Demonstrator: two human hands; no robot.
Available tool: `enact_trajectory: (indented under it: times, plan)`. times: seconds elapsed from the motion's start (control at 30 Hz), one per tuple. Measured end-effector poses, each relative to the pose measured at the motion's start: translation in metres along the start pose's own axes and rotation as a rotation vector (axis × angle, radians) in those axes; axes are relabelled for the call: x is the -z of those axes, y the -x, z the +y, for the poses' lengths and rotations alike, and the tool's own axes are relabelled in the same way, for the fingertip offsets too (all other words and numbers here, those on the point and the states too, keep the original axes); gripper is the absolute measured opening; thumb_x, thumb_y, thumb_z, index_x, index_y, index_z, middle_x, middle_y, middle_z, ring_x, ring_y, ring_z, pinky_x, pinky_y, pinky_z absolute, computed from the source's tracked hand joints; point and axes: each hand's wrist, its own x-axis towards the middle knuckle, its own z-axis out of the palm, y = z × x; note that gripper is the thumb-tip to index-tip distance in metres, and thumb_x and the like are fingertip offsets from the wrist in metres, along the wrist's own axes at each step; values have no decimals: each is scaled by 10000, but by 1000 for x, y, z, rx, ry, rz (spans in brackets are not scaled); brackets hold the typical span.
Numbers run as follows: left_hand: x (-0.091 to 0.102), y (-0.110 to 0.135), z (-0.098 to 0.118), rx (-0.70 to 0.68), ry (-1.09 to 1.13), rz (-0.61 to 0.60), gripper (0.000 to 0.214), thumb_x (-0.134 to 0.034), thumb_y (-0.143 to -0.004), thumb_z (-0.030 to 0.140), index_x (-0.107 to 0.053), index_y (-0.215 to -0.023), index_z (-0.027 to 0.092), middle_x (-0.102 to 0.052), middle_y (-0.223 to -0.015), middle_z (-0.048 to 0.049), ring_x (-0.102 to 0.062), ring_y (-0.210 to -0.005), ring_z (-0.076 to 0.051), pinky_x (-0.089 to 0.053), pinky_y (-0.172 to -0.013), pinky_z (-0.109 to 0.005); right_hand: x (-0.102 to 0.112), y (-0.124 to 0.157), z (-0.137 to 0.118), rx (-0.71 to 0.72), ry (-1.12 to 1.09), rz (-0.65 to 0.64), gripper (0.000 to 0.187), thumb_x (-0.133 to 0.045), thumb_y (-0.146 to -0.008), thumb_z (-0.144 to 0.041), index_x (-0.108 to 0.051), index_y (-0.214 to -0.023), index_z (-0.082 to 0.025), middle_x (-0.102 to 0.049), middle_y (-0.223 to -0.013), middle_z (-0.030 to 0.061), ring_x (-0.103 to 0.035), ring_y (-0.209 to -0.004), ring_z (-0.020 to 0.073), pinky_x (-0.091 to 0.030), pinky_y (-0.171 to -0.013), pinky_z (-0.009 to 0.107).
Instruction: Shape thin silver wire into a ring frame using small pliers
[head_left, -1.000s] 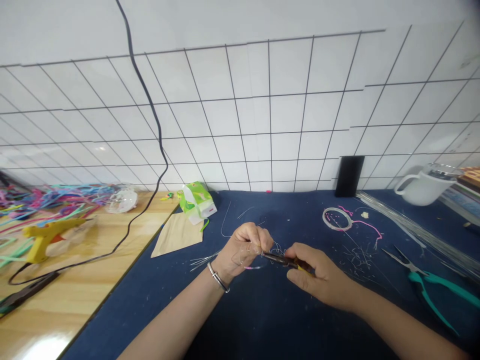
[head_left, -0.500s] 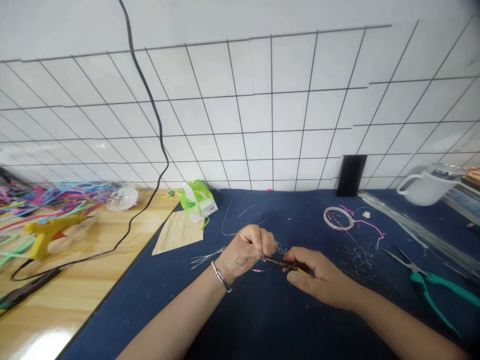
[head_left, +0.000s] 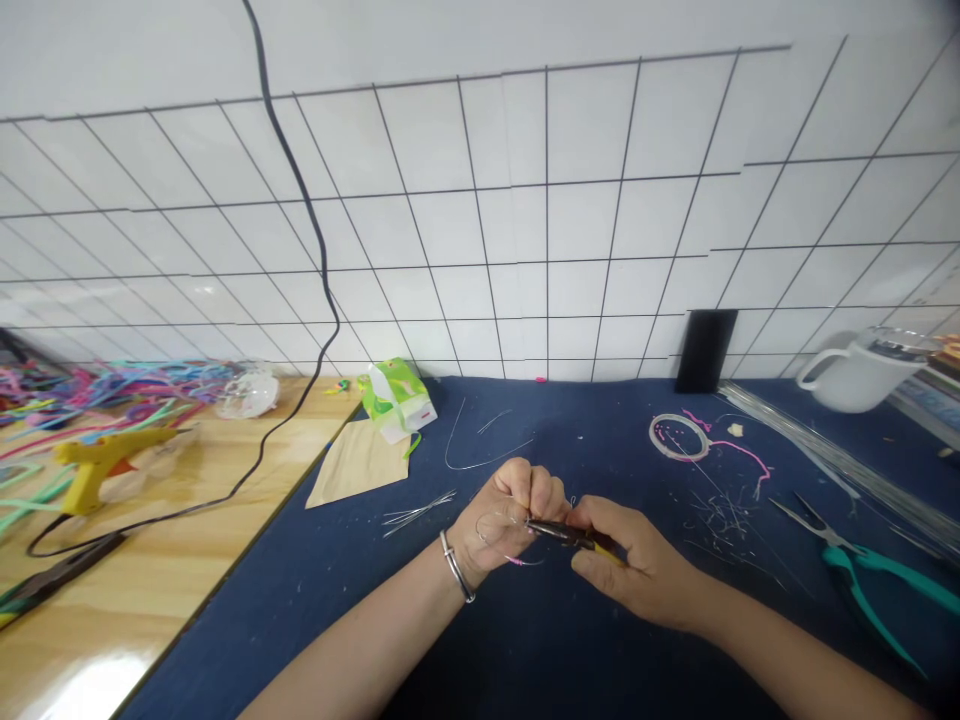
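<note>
My left hand (head_left: 511, 515) is closed, pinching a thin silver wire (head_left: 484, 527) bent into loops, with a few pink beads (head_left: 516, 561) on a strand beneath the fingers. A bracelet circles that wrist. My right hand (head_left: 626, 555) is wrapped round dark-jawed pliers (head_left: 559, 531) with a bit of yellow at the handle. The tips of the pliers meet the wire right beside my left fingers. I cannot tell exactly which part of the wire lies in the jaws.
On the dark blue cloth (head_left: 315, 620) lie teal-handled pliers (head_left: 847, 550), wire scraps (head_left: 724, 518), a ring dish with pink beads (head_left: 679, 437), long wires (head_left: 825, 445) and a green packet (head_left: 397, 400). A yellow glue gun (head_left: 94, 465) rests left; a white mug (head_left: 847, 375) stands right.
My left hand has turned slightly and shifted a little right and down with the wire. The pliers' tips have come closer against its fingers. My right hand has barely moved.
</note>
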Motion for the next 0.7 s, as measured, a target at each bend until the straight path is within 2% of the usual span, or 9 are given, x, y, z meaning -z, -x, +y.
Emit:
enact_trajectory:
  times: [0.17,0.37,0.7]
  plan:
    - [0,0,0,-3,-13,-23,383,-786,-547,265,-419,-513,160,-405,-516,51,-414,-539,-102,-358,-582,-298,-5,2,1,-6,29,30,187,-488,-827,-357,-468,-787,-175,-384,-683,-33,-342,-602,92,-310,-553,228]
    - [-2,0,0,-15,4,-10,347,-779,-533,164,-435,-492,151,-391,-510,48,-418,-561,-101,-331,-575,-277,-6,1,1,-3,-5,18,175,-471,-833,-349,-464,-797,-178,-384,-685,-33,-343,-604,92,-311,-549,224]
    - [-4,-1,1,-25,-3,3,345,-791,-523,207,-452,-490,154,-407,-499,45,-427,-546,-104,-347,-567,-277,-6,1,-1,-20,3,17,161,-467,-834,-329,-452,-771,-181,-373,-675,-36,-333,-594,88,-306,-546,222]
